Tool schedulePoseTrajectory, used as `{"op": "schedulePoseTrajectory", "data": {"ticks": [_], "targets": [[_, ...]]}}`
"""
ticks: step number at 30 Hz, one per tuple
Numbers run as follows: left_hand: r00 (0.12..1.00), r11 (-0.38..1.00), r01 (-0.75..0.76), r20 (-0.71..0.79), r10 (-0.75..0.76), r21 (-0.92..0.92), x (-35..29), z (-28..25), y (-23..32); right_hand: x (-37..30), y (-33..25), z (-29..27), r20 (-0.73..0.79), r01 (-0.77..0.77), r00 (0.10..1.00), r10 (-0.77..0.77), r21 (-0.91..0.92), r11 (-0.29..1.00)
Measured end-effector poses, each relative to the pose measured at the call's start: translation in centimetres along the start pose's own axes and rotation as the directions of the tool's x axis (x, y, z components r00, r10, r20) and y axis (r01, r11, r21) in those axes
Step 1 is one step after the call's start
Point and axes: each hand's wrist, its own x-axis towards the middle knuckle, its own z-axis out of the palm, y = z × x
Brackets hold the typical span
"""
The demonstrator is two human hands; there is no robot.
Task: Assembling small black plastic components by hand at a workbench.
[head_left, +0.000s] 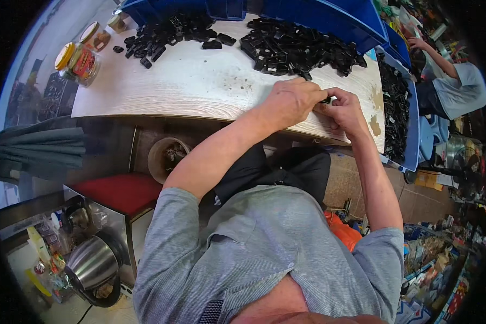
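Over the near right part of the white wood-grain table (189, 92), my two hands meet at a small black plastic part (326, 100). My right hand (348, 113) pinches it between thumb and fingers. From the other side my left hand (294, 101) closes on it too, back of the hand up, most of its fingers hidden. The part's shape is largely covered. Just beyond my hands lies a big heap of black plastic parts (302, 47), with a smaller pile of similar black parts (170, 35) farther left.
Blue bins (340, 24) line the table's far side. A blue crate (413, 108) of black parts adjoins its right edge. Lidded jars (83, 65) stand at the left; a bucket (155, 162) and metal kettle (94, 262) sit lower left. Another person (459, 89) is at far right.
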Motion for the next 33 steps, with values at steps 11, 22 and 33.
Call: {"op": "schedulePoseTrajectory", "data": {"ticks": [11,22,33], "targets": [[1.000,0.986,-0.025,0.019,0.022,0.162,-0.8,-0.7,1.1,0.1,0.1,0.2,-0.014,0.032,0.999,-0.032,-0.021,0.999],[0.937,0.972,0.162,-0.334,-0.098,0.170,-2.1,-4.6,-2.2,-0.6,0.5,-0.9,-0.036,0.006,0.999,-0.002,0.112,0.994],[0.915,0.687,0.400,-0.300,-0.269,0.606,-5.2,-10.5,-14.1,0.4,2.5,-8.2,-0.581,0.144,0.800,0.148,0.426,0.893]]}}
